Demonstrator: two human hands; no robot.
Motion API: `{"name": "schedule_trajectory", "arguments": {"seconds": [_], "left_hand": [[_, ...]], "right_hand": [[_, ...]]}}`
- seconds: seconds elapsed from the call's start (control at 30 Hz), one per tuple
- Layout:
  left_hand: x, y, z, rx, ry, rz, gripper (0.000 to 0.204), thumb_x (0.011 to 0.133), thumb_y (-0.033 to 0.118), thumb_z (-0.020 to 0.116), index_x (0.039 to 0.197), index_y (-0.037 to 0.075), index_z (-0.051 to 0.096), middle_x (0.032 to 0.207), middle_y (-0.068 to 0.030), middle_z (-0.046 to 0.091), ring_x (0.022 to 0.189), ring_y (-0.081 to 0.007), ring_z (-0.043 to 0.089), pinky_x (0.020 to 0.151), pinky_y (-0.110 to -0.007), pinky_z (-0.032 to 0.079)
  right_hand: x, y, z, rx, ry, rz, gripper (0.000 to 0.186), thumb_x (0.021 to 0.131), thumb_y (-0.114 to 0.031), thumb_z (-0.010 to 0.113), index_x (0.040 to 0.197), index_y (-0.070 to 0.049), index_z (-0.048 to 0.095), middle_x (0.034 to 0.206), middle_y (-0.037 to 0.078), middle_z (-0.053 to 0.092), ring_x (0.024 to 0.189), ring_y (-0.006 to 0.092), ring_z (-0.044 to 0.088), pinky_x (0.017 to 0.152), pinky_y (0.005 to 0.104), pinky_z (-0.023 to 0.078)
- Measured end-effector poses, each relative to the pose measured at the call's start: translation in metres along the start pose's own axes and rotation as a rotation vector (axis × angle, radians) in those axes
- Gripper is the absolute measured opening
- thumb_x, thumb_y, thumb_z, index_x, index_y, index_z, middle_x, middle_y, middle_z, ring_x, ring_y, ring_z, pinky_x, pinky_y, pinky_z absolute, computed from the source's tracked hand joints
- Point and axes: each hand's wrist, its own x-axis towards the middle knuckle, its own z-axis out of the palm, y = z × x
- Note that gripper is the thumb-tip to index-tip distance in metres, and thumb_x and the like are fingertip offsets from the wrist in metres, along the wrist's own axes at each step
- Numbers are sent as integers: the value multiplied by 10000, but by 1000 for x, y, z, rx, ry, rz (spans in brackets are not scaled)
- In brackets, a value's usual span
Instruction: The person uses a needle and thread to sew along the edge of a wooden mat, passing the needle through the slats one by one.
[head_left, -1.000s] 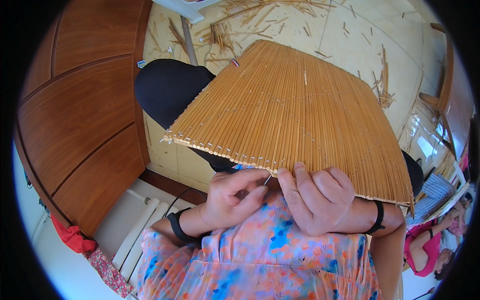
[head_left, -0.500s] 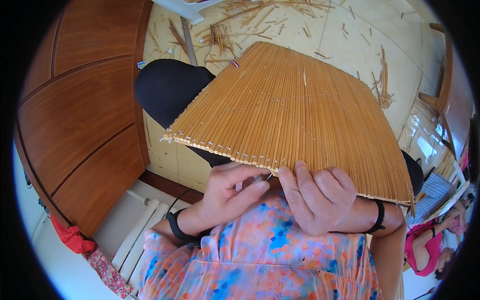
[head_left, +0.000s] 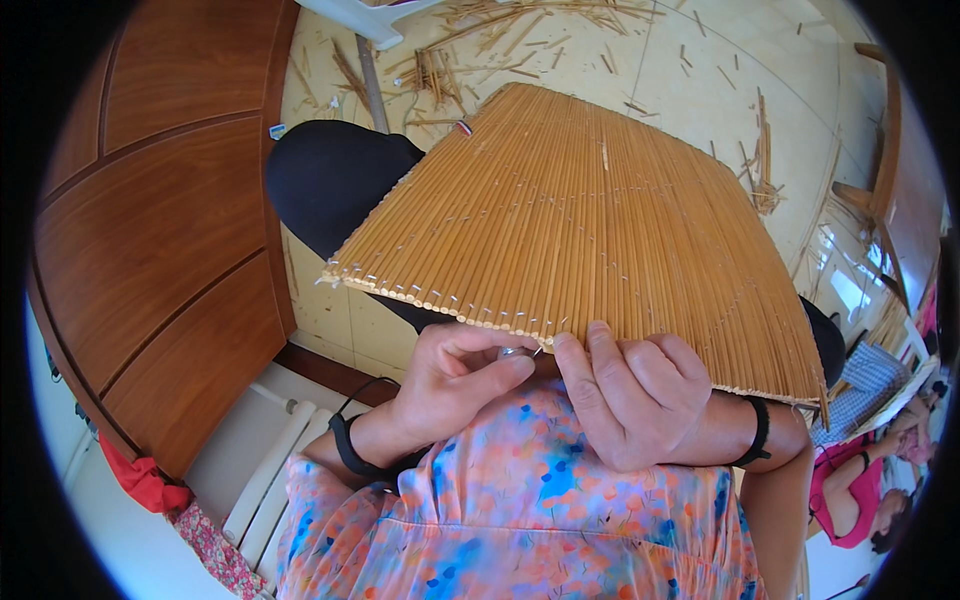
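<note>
A mat of thin straw-coloured stalks (head_left: 590,220), stitched side by side with short white thread, slants across my lap. My right hand (head_left: 640,400) grips its near edge, fingers bent over the stalk ends; its underside grip is hidden. Just left of it, my left hand (head_left: 455,380) is closed in a pinch under the same edge. A thin needle (head_left: 538,351) shows between the left thumb tip and the edge, beside my right index finger. On a left finger sits a silver band (head_left: 513,352), perhaps a thimble; the thumb partly covers it.
Broken stalks (head_left: 430,75) litter the tiled floor beyond the mat. A brown wooden cabinet (head_left: 160,220) stands at left, above a white radiator (head_left: 270,490). At far right are wooden furniture (head_left: 905,190), a checked cloth (head_left: 865,385) and another person in pink (head_left: 850,500).
My left thumb and fingers have drawn closer together, and the silver band shows more clearly. Less of the needle is visible. My right hand and the mat have hardly moved.
</note>
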Motion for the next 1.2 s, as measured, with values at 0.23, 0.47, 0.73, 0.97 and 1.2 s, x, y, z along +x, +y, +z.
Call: {"name": "schedule_trajectory", "arguments": {"seconds": [0.23, 0.47, 0.73, 0.97, 1.2], "left_hand": [[-2, -3, -3, 5, -27, 15, 218, 903, -22, 625, 1120, -18, 653, 945, -10, 674, 827, -30, 576, 719, -186, 475], [-3, -1, -5, 10, -66, 4, 238, 910, -30, 607, 1146, -16, 640, 1033, -28, 668, 925, -50, 577, 804, -210, 474], [0, -8, -9, 135, -92, 149, 225, 909, -19, 609, 1132, -29, 638, 1067, -92, 682, 977, -113, 625, 853, -257, 494], [6, -11, -3, 255, -35, 318, 151, 891, 7, 634, 1031, -40, 665, 994, -110, 700, 926, -161, 666, 824, -272, 508], [8, -11, 0, 239, -24, 286, 149, 895, 3, 627, 1031, -42, 670, 992, -106, 702, 922, -159, 664, 827, -275, 509]], "right_hand": [[1, 0, -1, 3, -6, -6, 311, 644, -134, 610, 871, 64, 687, 750, 152, 614, 592, 146, 441, 462, 242, 292], [0, 1, -1, 22, -10, 8, 305, 654, -135, 616, 876, 62, 686, 764, 147, 612, 594, 142, 452, 459, 241, 306], [2, 1, -4, 77, -20, 55, 300, 662, -114, 643, 899, 66, 680, 768, 133, 603, 617, 141, 475, 458, 246, 310], [1, -1, -5, 137, -66, 64, 397, 654, -142, 618, 979, 76, 683, 821, 208, 640, 565, 167, 480, 470, 279, 330], [1, -1, -6, 131, -75, 56, 410, 641, -145, 611, 974, 81, 684, 810, 212, 639, 560, 163, 476, 462, 277, 320]]}}
